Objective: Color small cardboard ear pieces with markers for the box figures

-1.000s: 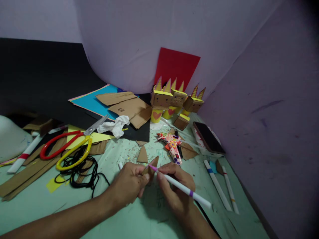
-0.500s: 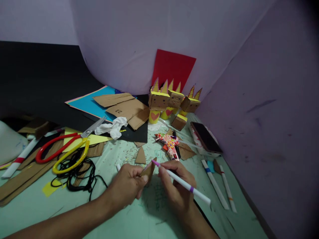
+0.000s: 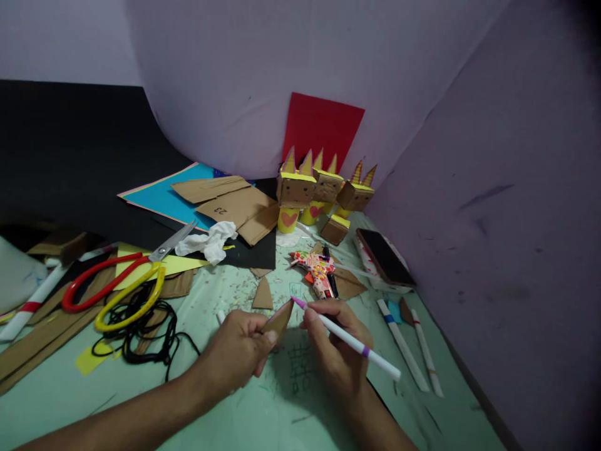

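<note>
Pinched between the thumb and fingers of my left hand (image 3: pixel 243 344) is a small pointed cardboard piece (image 3: pixel 280 321), its tip up and to the right. A purple line runs along its upper left edge. My right hand (image 3: pixel 339 341) grips a white felt-tip marker (image 3: pixel 350 338) with a purple band. The marker's purple tip is at the point of the cardboard piece; whether it touches I cannot tell. Just beyond my left hand lies another pointed cardboard cutout (image 3: pixel 262 294). A patterned glue gun (image 3: pixel 319 270) rests on the table behind my hands.
Scissors (image 3: pixel 153 258) and black cord (image 3: pixel 145 326) lie left, with cardboard strips. Crumpled white tissue (image 3: pixel 209 242) and cardboard pieces (image 3: pixel 239 210) lie farther back. Cardboard box figures (image 3: pixel 297 190) stand before a red sheet (image 3: pixel 323 128). A phone (image 3: pixel 385 257) and markers (image 3: pixel 402 344) lie right.
The marker's tip has shifted slightly up and right to the cardboard's point. The cardboard has turned a little, showing more of its face. The whole view has moved slightly.
</note>
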`<act>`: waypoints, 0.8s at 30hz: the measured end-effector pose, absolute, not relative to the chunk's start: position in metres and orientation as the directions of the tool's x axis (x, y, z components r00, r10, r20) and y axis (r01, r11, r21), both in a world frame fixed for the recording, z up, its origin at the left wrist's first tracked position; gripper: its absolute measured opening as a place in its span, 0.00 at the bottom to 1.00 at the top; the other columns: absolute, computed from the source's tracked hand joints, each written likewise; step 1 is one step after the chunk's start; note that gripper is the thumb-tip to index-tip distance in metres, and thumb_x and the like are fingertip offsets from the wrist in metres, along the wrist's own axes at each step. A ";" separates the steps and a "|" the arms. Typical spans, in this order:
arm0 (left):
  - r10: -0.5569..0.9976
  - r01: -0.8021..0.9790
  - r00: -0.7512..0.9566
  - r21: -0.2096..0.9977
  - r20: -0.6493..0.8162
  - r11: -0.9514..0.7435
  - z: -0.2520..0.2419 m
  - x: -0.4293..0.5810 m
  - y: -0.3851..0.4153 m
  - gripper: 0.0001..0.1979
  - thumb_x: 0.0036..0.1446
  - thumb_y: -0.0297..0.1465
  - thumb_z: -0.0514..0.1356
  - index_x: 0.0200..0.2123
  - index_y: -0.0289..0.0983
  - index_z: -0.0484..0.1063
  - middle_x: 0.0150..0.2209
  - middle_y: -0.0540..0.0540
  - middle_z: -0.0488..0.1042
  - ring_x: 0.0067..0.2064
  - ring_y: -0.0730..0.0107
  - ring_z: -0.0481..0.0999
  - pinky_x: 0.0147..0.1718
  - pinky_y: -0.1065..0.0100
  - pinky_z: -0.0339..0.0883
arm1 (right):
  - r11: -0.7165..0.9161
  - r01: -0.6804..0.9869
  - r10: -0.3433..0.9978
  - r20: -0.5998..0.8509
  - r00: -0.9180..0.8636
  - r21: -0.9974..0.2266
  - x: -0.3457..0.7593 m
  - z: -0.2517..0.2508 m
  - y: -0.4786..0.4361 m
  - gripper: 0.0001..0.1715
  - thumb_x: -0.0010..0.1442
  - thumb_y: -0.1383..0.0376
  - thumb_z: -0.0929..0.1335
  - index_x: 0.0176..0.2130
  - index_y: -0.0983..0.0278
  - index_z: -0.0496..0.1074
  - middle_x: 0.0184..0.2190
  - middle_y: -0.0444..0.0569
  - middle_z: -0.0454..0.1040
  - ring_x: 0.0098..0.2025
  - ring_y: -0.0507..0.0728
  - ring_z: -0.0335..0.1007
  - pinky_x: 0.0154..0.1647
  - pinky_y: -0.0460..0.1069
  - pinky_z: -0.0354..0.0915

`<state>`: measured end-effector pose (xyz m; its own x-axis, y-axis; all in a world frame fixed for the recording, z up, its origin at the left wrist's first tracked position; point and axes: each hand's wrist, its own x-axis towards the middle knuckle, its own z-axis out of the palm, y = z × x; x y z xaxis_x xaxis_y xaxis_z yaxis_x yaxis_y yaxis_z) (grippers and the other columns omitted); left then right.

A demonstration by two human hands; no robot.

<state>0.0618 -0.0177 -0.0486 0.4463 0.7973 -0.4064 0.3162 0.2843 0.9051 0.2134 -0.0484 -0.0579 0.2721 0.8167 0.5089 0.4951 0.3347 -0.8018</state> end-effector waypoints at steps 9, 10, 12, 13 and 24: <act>0.796 0.307 0.438 0.902 -0.417 0.304 -0.046 0.063 -0.017 0.16 0.42 0.45 0.52 0.17 0.39 0.60 0.09 0.56 0.58 0.10 0.80 0.52 0.10 0.75 0.42 | 0.329 0.476 0.834 0.488 0.259 -0.815 0.214 -0.057 -0.049 0.04 0.53 0.66 0.67 0.29 0.64 0.72 0.19 0.44 0.72 0.20 0.52 0.68 0.20 0.45 0.62; 0.797 0.309 0.436 0.901 -0.419 0.305 -0.046 0.063 -0.017 0.15 0.41 0.45 0.52 0.17 0.39 0.60 0.09 0.56 0.58 0.10 0.80 0.52 0.10 0.75 0.42 | 0.300 0.468 0.834 0.467 0.294 -0.831 0.214 -0.058 -0.048 0.05 0.54 0.65 0.67 0.29 0.64 0.72 0.19 0.44 0.72 0.20 0.52 0.68 0.20 0.45 0.62; 0.794 0.313 0.431 0.896 -0.429 0.314 -0.045 0.063 -0.018 0.15 0.41 0.45 0.52 0.18 0.39 0.61 0.09 0.56 0.58 0.10 0.80 0.52 0.10 0.75 0.41 | 0.274 0.444 0.836 0.439 0.329 -0.853 0.215 -0.059 -0.047 0.06 0.54 0.64 0.67 0.29 0.64 0.72 0.19 0.45 0.72 0.21 0.53 0.68 0.21 0.46 0.63; 0.792 0.314 0.428 0.894 -0.435 0.321 -0.045 0.063 -0.018 0.15 0.41 0.45 0.52 0.18 0.39 0.60 0.09 0.56 0.58 0.10 0.80 0.52 0.10 0.75 0.41 | 0.272 0.428 0.839 0.430 0.334 -0.862 0.216 -0.060 -0.047 0.06 0.54 0.63 0.67 0.29 0.64 0.72 0.19 0.45 0.72 0.21 0.53 0.67 0.21 0.46 0.62; 0.795 0.302 0.433 0.899 -0.426 0.317 -0.046 0.063 -0.016 0.14 0.41 0.44 0.51 0.18 0.38 0.60 0.08 0.56 0.57 0.09 0.81 0.51 0.09 0.75 0.41 | 0.282 0.331 0.852 0.394 0.345 -0.900 0.216 -0.061 -0.049 0.06 0.54 0.63 0.67 0.30 0.64 0.71 0.19 0.45 0.72 0.21 0.53 0.68 0.22 0.46 0.63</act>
